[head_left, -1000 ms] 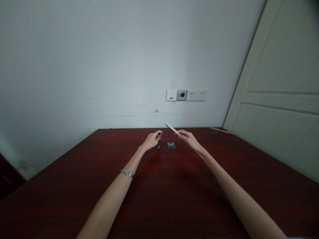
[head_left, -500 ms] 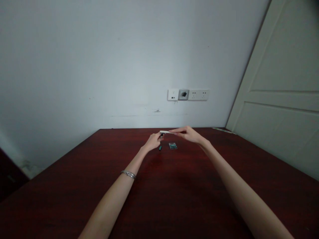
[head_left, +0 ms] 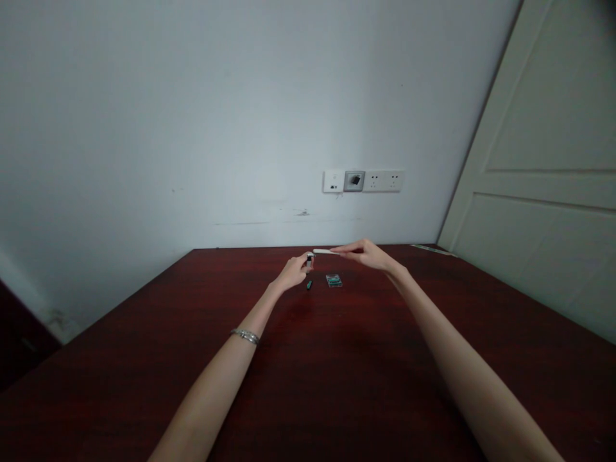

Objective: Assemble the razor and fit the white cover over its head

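My left hand is closed around a small dark object with a white top, held upright just above the dark red table. My right hand pinches a thin white stick that lies nearly level, its tip pointing left and almost touching the top of the small object. On the table just below and between the hands lie a small dark green piece and a small teal packet. A silver bracelet circles my left wrist.
A row of white wall sockets sits on the pale wall behind the table. A white door stands at the right. The table's far edge meets the wall; its left edge drops off to a dark floor.
My right hand swung the white stick from pointing up-left down to nearly level and brought its tip to the object in my left hand. The left hand hardly moved.
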The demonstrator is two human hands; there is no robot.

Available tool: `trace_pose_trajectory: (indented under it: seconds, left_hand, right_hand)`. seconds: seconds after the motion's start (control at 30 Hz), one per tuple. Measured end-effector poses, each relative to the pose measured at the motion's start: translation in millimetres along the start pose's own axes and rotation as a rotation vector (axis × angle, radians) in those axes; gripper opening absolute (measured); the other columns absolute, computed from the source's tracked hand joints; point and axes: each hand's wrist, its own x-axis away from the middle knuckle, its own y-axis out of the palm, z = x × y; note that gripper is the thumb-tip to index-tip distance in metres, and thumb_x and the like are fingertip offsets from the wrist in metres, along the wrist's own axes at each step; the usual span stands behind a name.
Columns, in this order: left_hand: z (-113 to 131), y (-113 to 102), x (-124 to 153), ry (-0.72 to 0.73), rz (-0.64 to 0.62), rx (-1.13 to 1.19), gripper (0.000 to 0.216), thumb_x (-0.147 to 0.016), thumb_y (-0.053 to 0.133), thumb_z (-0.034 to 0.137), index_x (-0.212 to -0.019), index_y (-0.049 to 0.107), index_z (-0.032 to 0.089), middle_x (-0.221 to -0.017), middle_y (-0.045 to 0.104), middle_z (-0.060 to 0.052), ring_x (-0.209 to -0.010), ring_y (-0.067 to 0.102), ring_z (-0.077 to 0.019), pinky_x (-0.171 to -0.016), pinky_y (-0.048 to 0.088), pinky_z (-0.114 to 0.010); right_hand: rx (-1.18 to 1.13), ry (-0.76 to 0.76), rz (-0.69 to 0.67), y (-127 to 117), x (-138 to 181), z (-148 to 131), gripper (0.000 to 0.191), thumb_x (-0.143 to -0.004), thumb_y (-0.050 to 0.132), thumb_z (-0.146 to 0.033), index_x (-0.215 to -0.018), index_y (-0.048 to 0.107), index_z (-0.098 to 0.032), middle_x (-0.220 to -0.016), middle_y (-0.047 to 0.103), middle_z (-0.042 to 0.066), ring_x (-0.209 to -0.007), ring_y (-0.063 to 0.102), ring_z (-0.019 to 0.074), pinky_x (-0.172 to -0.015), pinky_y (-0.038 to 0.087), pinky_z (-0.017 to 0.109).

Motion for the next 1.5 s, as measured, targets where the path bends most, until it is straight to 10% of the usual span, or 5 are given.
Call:
trace_pose_trajectory:
  seconds: [0.53,0.73,1.5]
  left_hand:
    - [-3,2,0,0.011,-0.022,0.003,0.016,-0.076,0.048,0.011,-0.087,0.058,0.016,-0.077,0.063,-0.001,-0.073,0.059,-0.0122,-0.07,0.042,-0.021]
    - [-5,3,-3,0.004,0.004,0.015,0.015,-0.076,0.049,0.011,-0.086,0.059,0.015,-0.079,0.064,-0.003,-0.073,0.059,-0.0136,-0.069,0.043,-0.022]
    - [-11,5,-4,0.024,0.001,0.051,0.016,-0.074,0.049,0.011,-0.087,0.059,0.015,-0.078,0.063,-0.002,-0.072,0.058,-0.013,-0.07,0.044,-0.022]
  right_hand:
    - [-0.038,0.049,0.01,2,3,9,0.036,-0.079,0.053,-0.038,-0.107,0.067,-0.02,-0.063,0.066,-0.003,-0.054,0.049,0.0117,-0.057,0.04,0.025]
    - [-0.096,-0.029,0.012,12,-1,-3,0.036,-0.079,0.053,-0.038,-0.108,0.067,-0.02,-0.091,0.07,0.002,-0.073,0.058,0.0157,-0.07,0.043,0.028]
    - [-0.064,0.054,0.036,7,4,-3,0.037,-0.081,0.052,-0.039,-0.111,0.065,-0.021,-0.089,0.071,0.002,-0.074,0.059,0.0175,-0.071,0.046,0.032]
